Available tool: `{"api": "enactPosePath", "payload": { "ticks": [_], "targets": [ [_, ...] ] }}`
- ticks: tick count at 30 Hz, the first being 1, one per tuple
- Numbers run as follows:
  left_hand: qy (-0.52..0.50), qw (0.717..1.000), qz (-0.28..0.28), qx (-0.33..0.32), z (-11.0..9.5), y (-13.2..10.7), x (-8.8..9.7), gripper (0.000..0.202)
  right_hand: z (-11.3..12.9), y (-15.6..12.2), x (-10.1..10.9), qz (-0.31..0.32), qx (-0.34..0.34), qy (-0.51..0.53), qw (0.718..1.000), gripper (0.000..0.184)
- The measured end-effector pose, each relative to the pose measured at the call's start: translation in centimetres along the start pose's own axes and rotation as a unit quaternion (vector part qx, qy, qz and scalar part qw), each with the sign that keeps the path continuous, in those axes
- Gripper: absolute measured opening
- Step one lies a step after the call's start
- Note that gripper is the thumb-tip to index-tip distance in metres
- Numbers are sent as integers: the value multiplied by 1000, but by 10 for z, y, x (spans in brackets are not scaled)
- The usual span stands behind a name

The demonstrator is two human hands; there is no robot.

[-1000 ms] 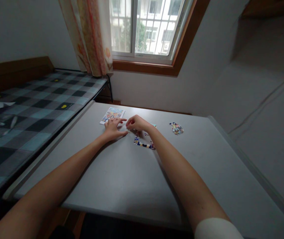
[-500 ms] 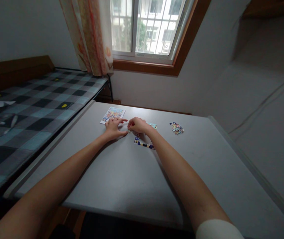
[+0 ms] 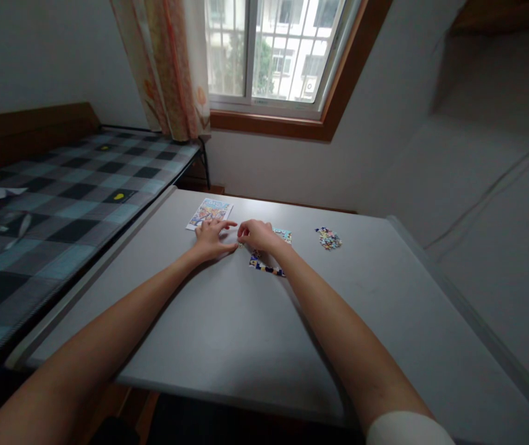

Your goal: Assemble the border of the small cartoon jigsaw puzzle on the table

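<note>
My left hand rests low over the white table with thumb and forefinger spread apart, just below a printed picture sheet. Close to its thumb tip is a small jigsaw puzzle piece. The fingers of my right hand are pinched together at that piece, though the contact itself is partly hidden. Under and beside my right wrist lies a partly joined jigsaw puzzle, with edge strips in dark blue, yellow and pale green; my hand and forearm cover much of it.
A heap of loose puzzle pieces lies on the table to the right. Along the left side stands a bed with a checked cover, with papers on it. Beyond the table are a curtain and a barred window.
Both hands stay almost in the same place; the right fingertips shift only very slightly around the small piece. The sheet, the heap and the joined puzzle lie as before.
</note>
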State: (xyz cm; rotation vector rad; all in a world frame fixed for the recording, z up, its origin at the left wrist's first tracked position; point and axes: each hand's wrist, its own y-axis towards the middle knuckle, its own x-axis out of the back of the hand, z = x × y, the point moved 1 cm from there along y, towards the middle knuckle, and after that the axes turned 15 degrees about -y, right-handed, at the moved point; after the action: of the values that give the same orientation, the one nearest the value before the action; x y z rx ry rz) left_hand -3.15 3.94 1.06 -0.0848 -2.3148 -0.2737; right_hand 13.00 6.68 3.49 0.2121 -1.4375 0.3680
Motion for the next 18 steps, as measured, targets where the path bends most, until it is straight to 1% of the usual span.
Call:
{"api": "enactPosePath", "payload": {
  "ticks": [5, 11, 14, 18],
  "targets": [
    [-7, 1000, -1, 2, -2, -2, 1, 53, -3, -5, 4, -32, 37, -16, 999, 16],
    [-12, 1000, -4, -5, -4, -3, 2, 51, -7, -17, 5, -48, 112, -46, 992, 31],
    [-12, 1000, -5, -10, -3, -3, 1, 51, -9, -20, 1, -60, 117, -50, 990, 33],
    [-6, 1000, -5, -13, -1, -1, 0, 51, -9, -22, -4, -57, 105, -46, 992, 30]
  ]
}}
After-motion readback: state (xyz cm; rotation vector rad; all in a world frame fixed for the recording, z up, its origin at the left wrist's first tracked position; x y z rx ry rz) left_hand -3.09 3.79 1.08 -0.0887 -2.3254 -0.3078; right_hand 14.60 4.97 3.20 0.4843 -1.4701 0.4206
